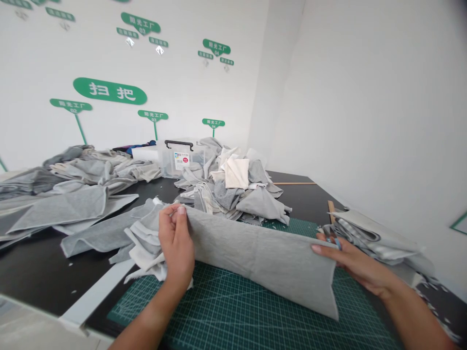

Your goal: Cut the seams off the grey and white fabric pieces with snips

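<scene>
A long strip of grey fabric (pixel 255 248) is stretched between my two hands above a green cutting mat (pixel 226 306). My left hand (pixel 177 238) pinches its upper left corner between thumb and fingers. At the upper right corner, my right hand (pixel 337 253) grips the same fabric, thumb in front. A blue-handled tool (pixel 332 239), which looks like scissors, is also in my right hand; most of it is hidden by the fingers. The fabric hangs down from its top edge, its lower right corner close to the mat. Crumpled pale fabric scraps (pixel 146 245) lie just left of my left hand.
Behind the mat is a heap of grey and cream fabric pieces (pixel 237 172) beside a clear plastic box (pixel 168 163) with a black handle. More grey cloth (pixel 73 209) covers the table's left side. Folded fabric (pixel 379 238) and a wooden ruler (pixel 331 211) lie at the right.
</scene>
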### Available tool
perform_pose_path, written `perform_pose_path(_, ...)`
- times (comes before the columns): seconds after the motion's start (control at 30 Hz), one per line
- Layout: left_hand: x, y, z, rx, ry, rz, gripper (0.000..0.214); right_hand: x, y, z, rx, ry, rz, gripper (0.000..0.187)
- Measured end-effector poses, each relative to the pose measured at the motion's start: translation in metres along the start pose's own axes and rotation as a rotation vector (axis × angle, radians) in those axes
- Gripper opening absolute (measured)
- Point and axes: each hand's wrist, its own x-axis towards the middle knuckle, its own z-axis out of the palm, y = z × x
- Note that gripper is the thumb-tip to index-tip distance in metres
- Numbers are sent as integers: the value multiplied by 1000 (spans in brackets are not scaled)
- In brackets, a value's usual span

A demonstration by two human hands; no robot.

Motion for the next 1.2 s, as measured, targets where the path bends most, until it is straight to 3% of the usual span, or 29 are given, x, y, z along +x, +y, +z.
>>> perform_pose_path(0.17, 1, -3, 0, 0, -54, 13, 24, 8, 0, 8, 116, -39, -6, 43)
perform_pose_path(0.3, 1, -3, -1, 9, -92, 21, 23, 11, 1, 12, 200, 41, -7, 40)
perform_pose_path(0.47, 0, -1, 1, 23, -40, 20, 23, 17, 3, 9, 440, 76, 52, 54)
perform_pose_path(0.67, 0, -3, 1, 38, -72, 31, 23, 25, 7, 4, 747, -39, 15, 63)
perform_pose_path(0.97, -2, 2, 2, 37, -132, 78, 20, 29, 17, 8, 568, -45, 94, 64)
perform_pose_path(1.2, -7, 11, 4, 18, -246, 89, 18, 29, 18, 7, 648, -14, 101, 62)
